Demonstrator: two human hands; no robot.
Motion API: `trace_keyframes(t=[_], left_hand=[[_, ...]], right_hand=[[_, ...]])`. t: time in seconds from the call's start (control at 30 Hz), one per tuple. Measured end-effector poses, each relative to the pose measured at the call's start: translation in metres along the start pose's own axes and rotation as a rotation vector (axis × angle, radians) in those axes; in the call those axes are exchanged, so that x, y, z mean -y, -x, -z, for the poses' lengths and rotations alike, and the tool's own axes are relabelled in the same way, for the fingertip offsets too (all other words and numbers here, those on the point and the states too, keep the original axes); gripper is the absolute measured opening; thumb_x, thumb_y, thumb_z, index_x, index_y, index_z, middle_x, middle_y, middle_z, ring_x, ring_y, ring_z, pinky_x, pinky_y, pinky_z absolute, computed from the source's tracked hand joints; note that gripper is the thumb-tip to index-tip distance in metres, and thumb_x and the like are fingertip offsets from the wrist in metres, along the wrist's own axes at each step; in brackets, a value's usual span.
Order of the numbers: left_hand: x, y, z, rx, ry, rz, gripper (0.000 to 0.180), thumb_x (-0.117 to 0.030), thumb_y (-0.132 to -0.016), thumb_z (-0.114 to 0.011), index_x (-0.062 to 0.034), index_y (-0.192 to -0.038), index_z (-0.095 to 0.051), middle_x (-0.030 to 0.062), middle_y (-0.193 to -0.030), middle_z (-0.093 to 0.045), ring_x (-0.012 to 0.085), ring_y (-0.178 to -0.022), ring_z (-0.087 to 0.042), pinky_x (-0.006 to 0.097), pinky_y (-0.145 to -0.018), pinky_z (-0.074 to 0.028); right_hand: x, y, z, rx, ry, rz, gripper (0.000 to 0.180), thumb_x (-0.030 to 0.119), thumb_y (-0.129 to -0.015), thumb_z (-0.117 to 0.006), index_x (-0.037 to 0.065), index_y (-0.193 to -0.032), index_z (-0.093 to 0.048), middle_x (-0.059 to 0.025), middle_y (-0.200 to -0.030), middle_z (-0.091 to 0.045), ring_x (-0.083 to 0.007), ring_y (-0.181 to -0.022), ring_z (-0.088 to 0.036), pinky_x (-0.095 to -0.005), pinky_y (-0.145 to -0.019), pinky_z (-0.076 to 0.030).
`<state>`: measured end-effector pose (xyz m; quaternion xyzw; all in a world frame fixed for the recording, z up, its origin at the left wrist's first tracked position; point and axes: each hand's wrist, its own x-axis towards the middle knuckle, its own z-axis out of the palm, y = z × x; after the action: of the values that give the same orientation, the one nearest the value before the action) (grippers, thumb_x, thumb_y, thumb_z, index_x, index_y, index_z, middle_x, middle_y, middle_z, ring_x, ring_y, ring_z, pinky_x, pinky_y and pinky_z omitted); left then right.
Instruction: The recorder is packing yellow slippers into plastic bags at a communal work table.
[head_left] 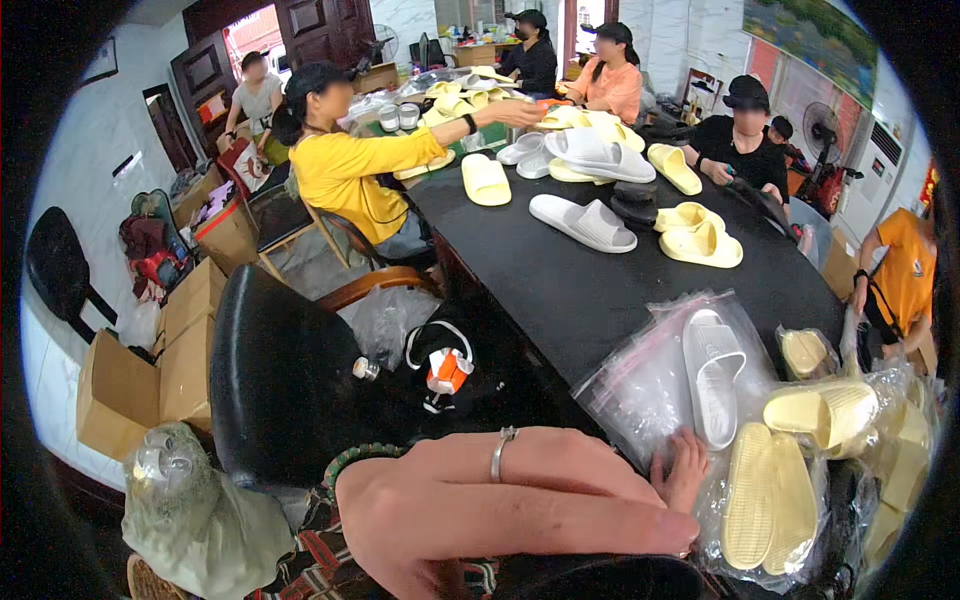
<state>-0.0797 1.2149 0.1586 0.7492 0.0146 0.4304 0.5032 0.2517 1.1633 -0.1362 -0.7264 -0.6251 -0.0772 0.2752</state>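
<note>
My left hand fills the lower foreground close to the camera. A silver ring and a green beaded bracelet are on it. Its fingers stretch rightward, and I make out nothing in them. Partly hidden behind it, my right hand rests its spread fingers on the lower edge of a clear plastic bag. Just above those fingertips, a grey slide sandal lies on the plastic. To the right sits a pair of pale yellow slides in clear wrapping.
More bagged yellow slides crowd the right edge of the black table. Loose grey slides and yellow slides lie farther back. Several people sit around the table. A black chair and cardboard boxes stand left.
</note>
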Motion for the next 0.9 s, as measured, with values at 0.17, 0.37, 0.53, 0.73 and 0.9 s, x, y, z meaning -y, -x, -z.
trace_keyframes(t=[0.17, 0.37, 0.53, 0.73, 0.9], left_hand=[[0.004, 0.006, 0.007, 0.02, 0.064, 0.017, 0.056, -0.044, -0.104, -0.047, 0.007, -0.122, -0.062, 0.0313, -0.122, -0.063, 0.0445, -0.113, -0.062, 0.059, -0.101, -0.044], [0.018, 0.008, 0.01, 0.001, 0.027, -0.071, 0.052, -0.038, -0.099, -0.061, 0.0071, -0.126, -0.059, 0.0303, -0.119, -0.064, 0.0451, -0.11, -0.064, 0.06, -0.101, -0.045], [0.01, 0.013, 0.004, -0.082, 0.027, -0.01, 0.045, -0.03, -0.097, -0.066, 0.0033, -0.126, -0.059, 0.0287, -0.116, -0.066, 0.0427, -0.109, -0.065, 0.058, -0.101, -0.046], [0.005, 0.01, 0.006, -0.082, 0.015, 0.007, 0.041, -0.028, -0.097, -0.064, 0.0018, -0.125, -0.06, 0.0281, -0.116, -0.066, 0.041, -0.109, -0.066, 0.057, -0.101, -0.046], [0.006, 0.01, 0.009, -0.076, 0.007, 0.014, 0.038, -0.027, -0.098, -0.064, 0.0009, -0.124, -0.06, 0.0277, -0.115, -0.067, 0.0399, -0.108, -0.066, 0.057, -0.101, -0.047]], right_hand=[[0.005, -0.006, 0.004, 0.019, -0.015, 0.021, 0.039, 0.013, -0.085, -0.071, 0.004, -0.12, -0.056, -0.0169, -0.138, -0.054, -0.04, -0.129, -0.046, -0.0532, -0.109, -0.033], [-0.013, 0.0, -0.014, 0.037, -0.025, 0.004, 0.038, 0.013, -0.087, -0.069, 0.003, -0.12, -0.055, -0.0176, -0.139, -0.054, -0.0414, -0.129, -0.046, -0.0529, -0.109, -0.033], [-0.022, 0.0, -0.018, 0.1, 0.034, 0.076, 0.038, 0.013, -0.086, -0.069, 0.003, -0.12, -0.055, -0.0178, -0.14, -0.054, -0.0421, -0.129, -0.046, -0.0529, -0.109, -0.033], [-0.028, -0.003, -0.015, 0.208, 0.047, 0.0, 0.039, 0.012, -0.086, -0.07, 0.003, -0.121, -0.056, -0.0182, -0.139, -0.054, -0.0416, -0.129, -0.047, -0.0519, -0.11, -0.033], [-0.031, -0.002, -0.016, 0.156, 0.043, 0.074, 0.04, 0.014, -0.086, -0.07, 0.003, -0.122, -0.056, -0.0185, -0.139, -0.054, -0.0415, -0.129, -0.047, -0.052, -0.11, -0.033]])
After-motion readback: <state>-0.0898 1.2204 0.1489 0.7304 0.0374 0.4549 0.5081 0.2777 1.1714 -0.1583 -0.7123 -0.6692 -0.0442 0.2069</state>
